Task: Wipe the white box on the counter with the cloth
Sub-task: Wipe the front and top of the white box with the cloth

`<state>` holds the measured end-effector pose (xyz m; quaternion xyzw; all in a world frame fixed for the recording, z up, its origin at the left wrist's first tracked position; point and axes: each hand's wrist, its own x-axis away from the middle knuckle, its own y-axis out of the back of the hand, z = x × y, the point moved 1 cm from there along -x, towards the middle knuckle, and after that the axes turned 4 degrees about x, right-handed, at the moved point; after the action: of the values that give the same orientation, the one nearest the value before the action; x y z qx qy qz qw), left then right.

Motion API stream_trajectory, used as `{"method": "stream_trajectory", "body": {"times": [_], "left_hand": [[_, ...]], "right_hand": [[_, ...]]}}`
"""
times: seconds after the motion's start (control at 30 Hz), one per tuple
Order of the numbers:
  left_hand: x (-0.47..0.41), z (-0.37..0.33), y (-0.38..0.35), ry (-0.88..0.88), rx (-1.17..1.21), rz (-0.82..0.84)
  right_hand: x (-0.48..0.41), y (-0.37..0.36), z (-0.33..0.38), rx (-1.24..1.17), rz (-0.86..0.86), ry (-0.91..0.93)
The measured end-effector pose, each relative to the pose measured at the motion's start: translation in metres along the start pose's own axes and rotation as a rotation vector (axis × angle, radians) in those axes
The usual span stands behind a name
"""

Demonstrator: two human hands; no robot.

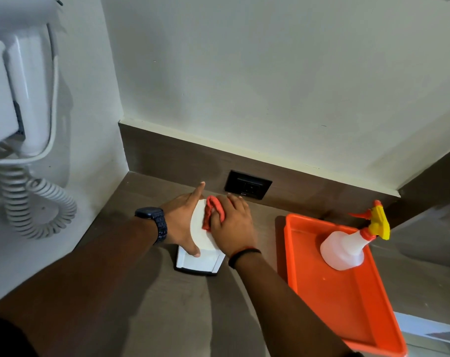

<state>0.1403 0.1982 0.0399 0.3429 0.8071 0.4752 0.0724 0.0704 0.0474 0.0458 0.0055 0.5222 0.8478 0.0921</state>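
The white box (202,249) stands on the brown counter (167,305), near the back wall. My left hand (184,222) grips its left side, thumb on the front face and index finger stretched along the top edge. My right hand (231,225) presses a bunched red cloth (210,210) onto the box's top. Most of the cloth is hidden under my right palm and fingers.
An orange tray (347,305) lies to the right with a white spray bottle (345,247) on its side in it. A black wall socket (247,188) sits behind the box. A white hair dryer (25,94) with a coiled cord (35,204) hangs on the left wall.
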Motion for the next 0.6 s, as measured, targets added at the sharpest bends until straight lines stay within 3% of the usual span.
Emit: {"method": "stream_trajectory", "body": {"times": [0.13,0.3,0.6], "left_hand": [[0.001,0.000,0.001,0.004,0.009,0.000],[0.002,-0.003,0.001,0.010,0.003,0.011],[0.002,-0.009,0.003,0.051,-0.010,0.020]], "right_hand": [[0.005,-0.006,0.014,0.033,-0.028,0.006],[0.025,-0.001,-0.005,0.088,0.000,0.193],[-0.001,-0.006,0.012,0.038,0.022,-0.039]]}}
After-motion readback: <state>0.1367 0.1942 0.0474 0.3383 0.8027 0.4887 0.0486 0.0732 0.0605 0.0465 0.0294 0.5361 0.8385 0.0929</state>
